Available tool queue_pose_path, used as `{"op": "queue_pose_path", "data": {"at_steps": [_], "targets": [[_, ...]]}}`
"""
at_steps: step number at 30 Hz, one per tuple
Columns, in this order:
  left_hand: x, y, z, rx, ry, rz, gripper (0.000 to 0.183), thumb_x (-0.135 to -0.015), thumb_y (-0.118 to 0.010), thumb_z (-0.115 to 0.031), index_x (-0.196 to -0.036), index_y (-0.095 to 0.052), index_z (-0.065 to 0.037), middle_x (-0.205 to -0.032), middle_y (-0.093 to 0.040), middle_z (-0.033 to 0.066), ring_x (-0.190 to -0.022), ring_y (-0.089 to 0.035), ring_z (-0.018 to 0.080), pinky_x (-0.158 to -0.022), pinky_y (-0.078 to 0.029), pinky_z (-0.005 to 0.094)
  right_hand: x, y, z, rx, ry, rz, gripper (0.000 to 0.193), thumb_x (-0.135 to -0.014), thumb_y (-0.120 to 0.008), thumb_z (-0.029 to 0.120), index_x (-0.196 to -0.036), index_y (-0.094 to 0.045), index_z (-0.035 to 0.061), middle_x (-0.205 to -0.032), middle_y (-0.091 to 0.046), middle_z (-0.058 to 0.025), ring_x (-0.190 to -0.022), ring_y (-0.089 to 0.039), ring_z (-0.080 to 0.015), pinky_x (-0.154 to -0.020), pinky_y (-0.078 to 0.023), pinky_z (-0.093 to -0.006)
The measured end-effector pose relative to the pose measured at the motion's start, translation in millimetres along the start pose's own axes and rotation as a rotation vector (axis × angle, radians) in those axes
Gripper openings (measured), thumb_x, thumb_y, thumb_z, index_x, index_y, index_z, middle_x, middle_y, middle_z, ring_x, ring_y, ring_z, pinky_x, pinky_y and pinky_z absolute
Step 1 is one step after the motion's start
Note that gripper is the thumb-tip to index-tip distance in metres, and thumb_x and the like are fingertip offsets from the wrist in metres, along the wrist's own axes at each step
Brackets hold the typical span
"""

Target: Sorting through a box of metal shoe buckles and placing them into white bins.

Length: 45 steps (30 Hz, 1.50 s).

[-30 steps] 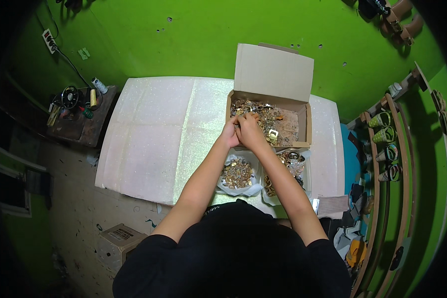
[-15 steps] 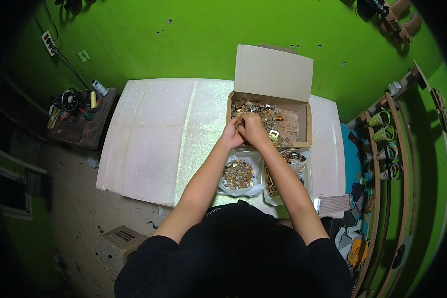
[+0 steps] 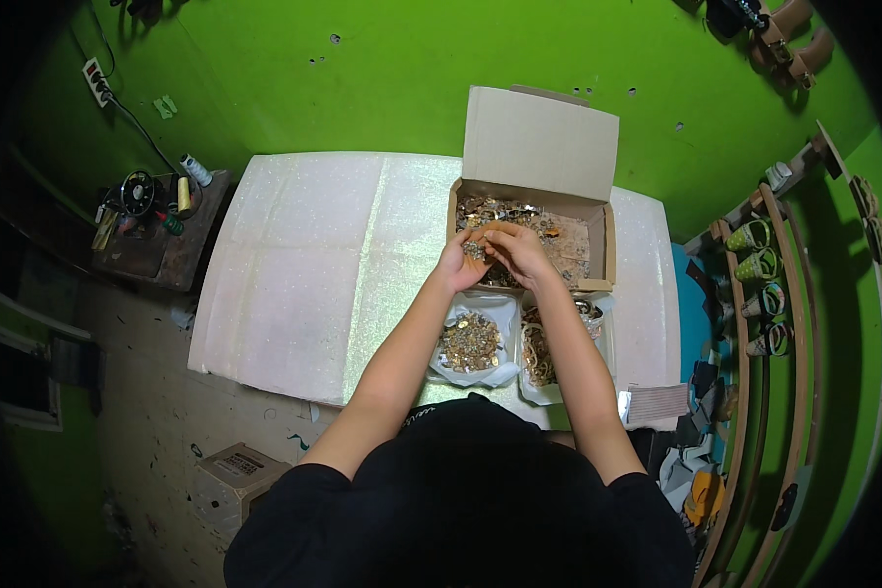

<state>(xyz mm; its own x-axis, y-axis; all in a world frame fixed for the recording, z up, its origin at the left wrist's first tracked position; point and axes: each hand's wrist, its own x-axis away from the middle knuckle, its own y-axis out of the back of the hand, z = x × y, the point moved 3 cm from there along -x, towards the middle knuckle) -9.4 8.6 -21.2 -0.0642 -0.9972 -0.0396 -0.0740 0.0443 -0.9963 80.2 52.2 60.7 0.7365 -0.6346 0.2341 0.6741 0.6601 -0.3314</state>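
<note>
My left hand [image 3: 459, 265] is cupped, palm up, over the near left part of an open cardboard box [image 3: 612, 245]. In its palm lie several small metal pieces [image 3: 474, 251], gold and silver in colour. Just to the right, my right hand [image 3: 521, 255] has its fingertips pinched close above that palm; what they hold is too small to tell. The box contains a heap of small shiny metal fittings [image 3: 505, 211], thickest at the left. Nearer to me stands a white plastic-lined tray [image 3: 510, 368] with similar small fittings. A second lined tray [image 3: 542, 396], partly under my right forearm, has larger rings and chain-like pieces.
The trays and box stand on a table with a glittery white cover [image 3: 294, 265]. At its front right lies a striped flat piece [image 3: 659, 404]. A sewing machine table [image 3: 132, 257] stands left, a wooden shoe rack [image 3: 745, 431] right, a closed carton [image 3: 233, 480] on the floor.
My right hand has shifted slightly right and turned, its fingers lifting off the left. The left palm has opened more, so the metal pieces in it show.
</note>
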Motion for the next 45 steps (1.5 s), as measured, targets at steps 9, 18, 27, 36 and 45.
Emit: {"op": "queue_pose_path", "data": {"at_steps": [9, 18, 27, 36, 45], "targets": [[2, -32, 7, -0.053, -0.056, -0.155, 0.047, -0.09, -0.016, -0.03, -0.117, -0.036, 0.003, -0.124, -0.037, 0.0167, -0.114, -0.037, 0.0261, -0.09, -0.037, 0.0337, 47, 11, -4, -0.14, -0.131, 0.076, 0.01, -0.077, -0.053, 0.004, -0.085, -0.053, -0.0023, -0.073, -0.056, -0.0056, -0.063, -0.054, -0.0102, -0.057, -0.047, -0.0179], [1, -34, 7, 0.028, -0.038, -0.108, 0.045, -0.09, -0.017, -0.026, -0.119, -0.033, 0.004, -0.126, -0.033, 0.0175, -0.118, -0.031, 0.0285, -0.096, -0.031, 0.038, 82, 21, -40, 0.422, -0.155, 0.12, 0.012, -0.073, -0.057, 0.002, -0.081, -0.056, -0.0065, -0.067, -0.058, -0.0075, -0.056, -0.055, -0.0102, -0.052, -0.045, -0.0206], [2, -33, 8, 0.012, -0.045, -0.08, 0.045, -0.09, -0.017, -0.026, -0.118, -0.033, 0.005, -0.126, -0.033, 0.0187, -0.118, -0.031, 0.0291, -0.097, -0.03, 0.0377, 90, 15, -55, 0.645, -0.028, 0.104, 0.015, -0.075, -0.056, 0.007, -0.084, -0.058, -0.0047, -0.07, -0.059, -0.0068, -0.059, -0.054, -0.0093, -0.056, -0.045, -0.0217], [4, -34, 8, -0.004, -0.06, -0.105, 0.046, -0.09, -0.018, -0.027, -0.118, -0.034, 0.006, -0.126, -0.033, 0.0198, -0.117, -0.032, 0.0295, -0.096, -0.03, 0.0382, 68, 5, -13, 0.878, 0.1, 0.036, 0.017, -0.068, -0.058, 0.008, -0.083, -0.06, 0.0009, -0.075, -0.059, -0.0118, -0.07, -0.058, -0.0184, -0.064, -0.045, -0.027], [1, -9, 3, -0.146, -0.048, -0.329, 0.048, -0.089, -0.021, -0.035, -0.115, -0.038, 0.003, -0.116, -0.043, 0.0169, -0.106, -0.043, 0.0276, -0.092, -0.034, 0.0381, 29, -19, 12, 1.158, 0.679, -0.024, 0.026, -0.064, -0.052, 0.0, -0.09, -0.056, 0.0035, -0.093, -0.05, -0.0134, -0.082, -0.052, -0.0307, -0.072, -0.043, -0.0369]]}}
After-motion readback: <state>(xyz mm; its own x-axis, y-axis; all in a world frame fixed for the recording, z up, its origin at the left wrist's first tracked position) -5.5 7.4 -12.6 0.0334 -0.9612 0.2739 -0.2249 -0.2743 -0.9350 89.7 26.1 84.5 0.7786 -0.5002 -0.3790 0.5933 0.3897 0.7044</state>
